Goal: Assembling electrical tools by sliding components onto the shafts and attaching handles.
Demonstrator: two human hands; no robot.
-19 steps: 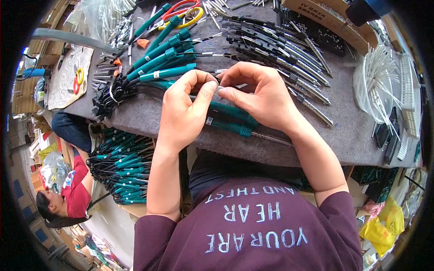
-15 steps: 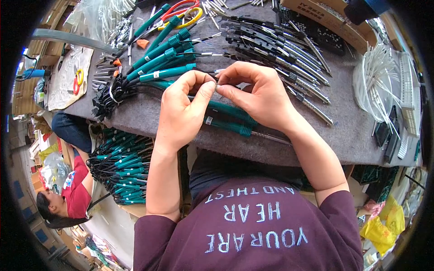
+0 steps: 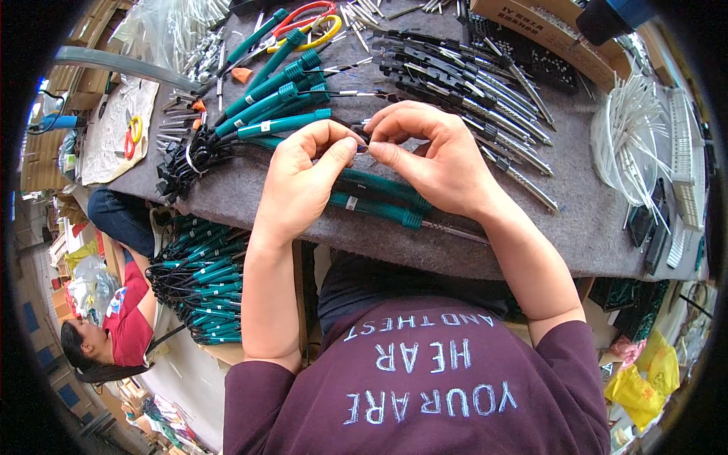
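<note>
My left hand (image 3: 307, 171) and my right hand (image 3: 428, 155) meet above the front of the workbench, thumbs and forefingers pinched. A tiny dark piece, seemingly a thin wire (image 3: 362, 149), shows between the fingertips; most of it is hidden. Beyond and left of my left hand, several green soldering-iron handles (image 3: 284, 123) lie fanned out, wires sticking from their ends. Under my hands lie more green handles (image 3: 379, 206), one with a metal shaft (image 3: 455, 230) pointing right. A bundle of black cords (image 3: 186, 161) is at the left.
Black strips holding metal heating rods (image 3: 470, 91) lie beyond my right hand. Red- and yellow-handled scissors (image 3: 307, 29) lie at the back. A bag of white wires (image 3: 629, 144) and a cardboard box (image 3: 542, 34) stand right. Finished-looking green irons (image 3: 208, 280) pile at lower left, near a seated person (image 3: 125, 326).
My fingertips have drawn slightly apart, and a dark bit now shows between them. My left hand has shifted slightly left and down. The handles beside it have moved a little.
</note>
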